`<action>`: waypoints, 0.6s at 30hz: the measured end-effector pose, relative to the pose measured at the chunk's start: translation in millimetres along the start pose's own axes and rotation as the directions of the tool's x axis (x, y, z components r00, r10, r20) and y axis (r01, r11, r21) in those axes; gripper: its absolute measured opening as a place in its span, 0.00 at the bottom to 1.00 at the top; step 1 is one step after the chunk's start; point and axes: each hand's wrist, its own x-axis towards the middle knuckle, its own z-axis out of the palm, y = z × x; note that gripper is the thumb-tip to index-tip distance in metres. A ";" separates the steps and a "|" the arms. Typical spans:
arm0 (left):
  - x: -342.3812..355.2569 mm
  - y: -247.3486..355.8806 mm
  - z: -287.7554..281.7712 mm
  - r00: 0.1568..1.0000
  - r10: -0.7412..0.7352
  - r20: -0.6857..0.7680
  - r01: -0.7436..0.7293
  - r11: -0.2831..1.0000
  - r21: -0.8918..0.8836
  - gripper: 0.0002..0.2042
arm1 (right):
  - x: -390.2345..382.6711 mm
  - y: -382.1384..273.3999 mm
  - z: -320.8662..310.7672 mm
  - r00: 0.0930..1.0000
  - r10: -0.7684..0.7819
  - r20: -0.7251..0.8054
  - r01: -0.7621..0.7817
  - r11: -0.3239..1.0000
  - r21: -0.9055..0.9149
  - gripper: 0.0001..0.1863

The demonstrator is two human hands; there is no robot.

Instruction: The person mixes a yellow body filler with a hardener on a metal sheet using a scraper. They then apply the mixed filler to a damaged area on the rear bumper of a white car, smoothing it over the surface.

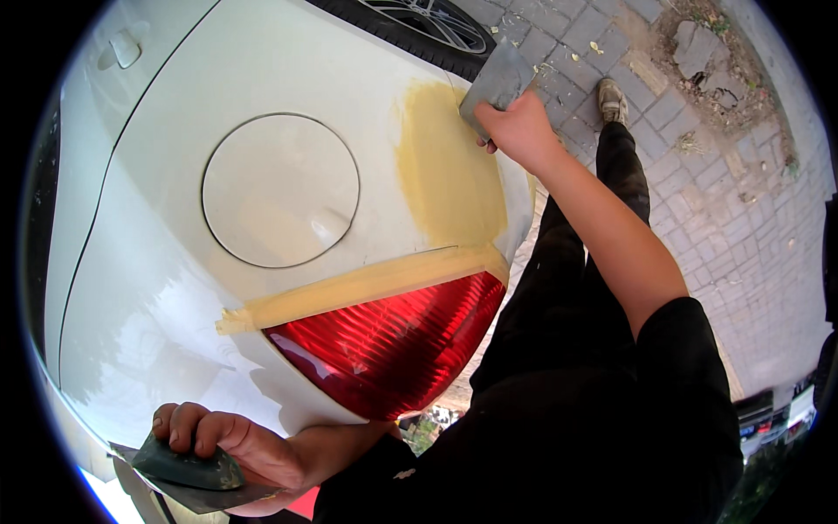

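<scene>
My right hand (524, 135) is closed round a flat grey putty spreader (502, 80), held at the edge of the car's rear quarter panel. The spreader's lower edge meets the edge of a patch of yellow putty (449, 170) on the white bodywork. Down at the lower left, my left hand (240, 445) grips a dark green-handled scraper (188, 467) with a wide, thin blade. Its fingertips curl over the handle. Between my two hands lies a red tail light (393, 341). Yellow masking tape (349, 286) runs along the light's upper edge.
A round fuel flap (279, 190) is set into the white panel, left of the putty. The rear wheel (432, 26) stands at the top. Grey paving (681, 218) stretches to the right, with a broken stone slab (698, 51) in a dirt patch. My shoe (613, 100) rests on the paving.
</scene>
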 end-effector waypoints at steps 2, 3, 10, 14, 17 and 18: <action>0.9 1.3 0.3 1.000 -0.010 -0.001 0.010 1.000 -0.001 0.23 | -3.8 3.0 -0.1 1.000 0.008 -0.004 -0.008 1.000 0.000 0.15; 1.3 1.4 0.8 1.000 -0.012 -0.002 0.012 1.000 0.000 0.23 | -4.2 10.8 -0.2 1.000 0.029 -0.005 -0.029 0.999 -0.021 0.15; 0.5 0.8 2.7 1.000 -0.002 -0.014 0.002 1.000 -0.008 0.22 | -37.1 -4.0 0.2 0.994 0.106 0.019 -0.108 0.990 0.094 0.11; 1.1 1.2 1.0 1.000 -0.006 0.007 0.007 1.000 -0.017 0.23 | -53.4 -4.4 1.3 0.989 0.149 0.025 -0.151 0.984 0.098 0.11; 0.4 1.2 1.4 1.000 0.010 -0.012 -0.010 1.000 0.002 0.24 | -63.6 0.9 1.5 0.989 0.144 0.028 -0.146 0.982 0.116 0.11; 0.3 1.8 0.8 1.000 0.010 -0.011 -0.010 1.000 -0.003 0.24 | -67.1 1.2 1.8 0.990 0.137 0.026 -0.139 0.982 0.125 0.11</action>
